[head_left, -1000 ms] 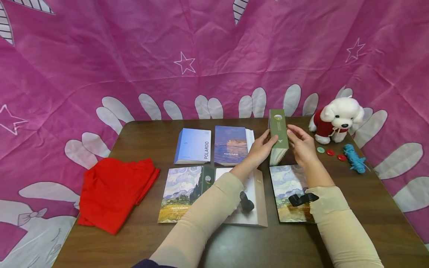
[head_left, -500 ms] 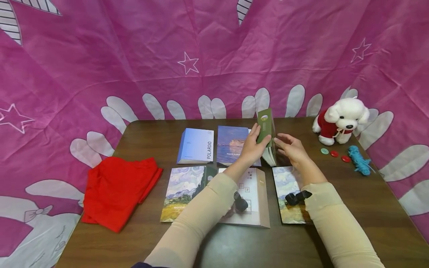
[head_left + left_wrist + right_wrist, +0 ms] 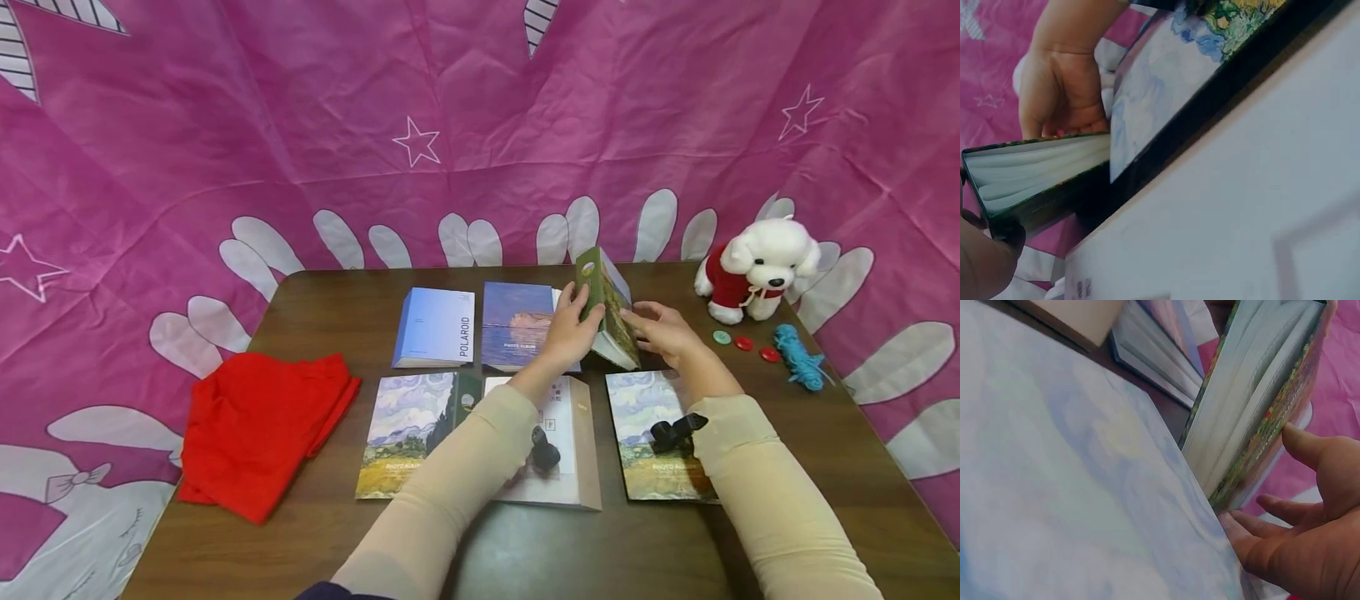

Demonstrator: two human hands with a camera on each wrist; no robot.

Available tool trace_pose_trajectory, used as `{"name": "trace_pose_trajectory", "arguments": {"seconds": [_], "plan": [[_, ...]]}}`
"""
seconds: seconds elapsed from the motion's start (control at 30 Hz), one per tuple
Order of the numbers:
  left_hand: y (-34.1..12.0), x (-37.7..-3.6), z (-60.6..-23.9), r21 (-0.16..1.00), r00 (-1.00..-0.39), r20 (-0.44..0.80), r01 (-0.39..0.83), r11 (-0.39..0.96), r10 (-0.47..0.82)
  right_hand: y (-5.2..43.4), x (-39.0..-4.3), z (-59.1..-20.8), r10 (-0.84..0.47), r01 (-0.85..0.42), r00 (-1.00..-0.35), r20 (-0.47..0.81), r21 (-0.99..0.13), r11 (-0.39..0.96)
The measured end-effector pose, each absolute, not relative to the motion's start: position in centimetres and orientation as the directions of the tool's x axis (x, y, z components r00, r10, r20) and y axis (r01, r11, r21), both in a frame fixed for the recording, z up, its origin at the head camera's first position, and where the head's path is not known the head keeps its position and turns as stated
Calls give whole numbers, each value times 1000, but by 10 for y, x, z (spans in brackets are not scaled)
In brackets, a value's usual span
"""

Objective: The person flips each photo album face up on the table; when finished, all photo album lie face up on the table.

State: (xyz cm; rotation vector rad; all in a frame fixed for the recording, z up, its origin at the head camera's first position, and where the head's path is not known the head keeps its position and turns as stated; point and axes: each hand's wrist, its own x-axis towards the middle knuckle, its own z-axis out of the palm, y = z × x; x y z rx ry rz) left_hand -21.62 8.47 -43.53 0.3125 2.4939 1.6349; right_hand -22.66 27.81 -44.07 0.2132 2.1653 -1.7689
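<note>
- A brown table (image 3: 315,300) held many books. Near the far edge lay a blue Polaroid book (image 3: 435,327) and, beside it, a blue sea album (image 3: 516,323).
- Closer to the near edge lay a painted album (image 3: 408,433), a white book (image 3: 564,442) and another painted album (image 3: 656,437). The person's sleeves passed over the last two.
- A red cloth (image 3: 262,429) lay near the left edge.
- By the far right corner sat a white toy dog (image 3: 753,268), with three buttons (image 3: 742,342) and blue yarn (image 3: 798,357) in front of it.
- The green album (image 3: 609,312) stood on its bottom edge at the far middle of the table, just right of the sea album.
- Its long side pointed up. The top leaned left, toward the sea album, and the green spine faced the left hand.
- The left hand (image 3: 568,333) curled around the spine and held it.
- The right hand (image 3: 663,332) had its fingers spread flat against the painted cover.
</note>
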Motion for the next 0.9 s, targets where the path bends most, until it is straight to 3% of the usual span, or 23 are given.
{"name": "trace_pose_trajectory", "arguments": {"seconds": [0.2,0.47,0.7,0.9], "plan": [[99,-216,-442,914,-958,-28,91,396,286,295,-222,-436,-76,324,-931,-358,-904,279],[106,-218,-449,907,-927,-96,68,415,363,321,-219,-426,-78,301,-918,-389,-810,503],[107,-216,-453,906,-918,-195,-34,423,344,333,-216,-431,-85,292,-921,-381,-816,499],[103,-216,-454,908,-915,-179,-13,418,361,336,-214,-434,-90,282,-926,-365,-833,475]]}}
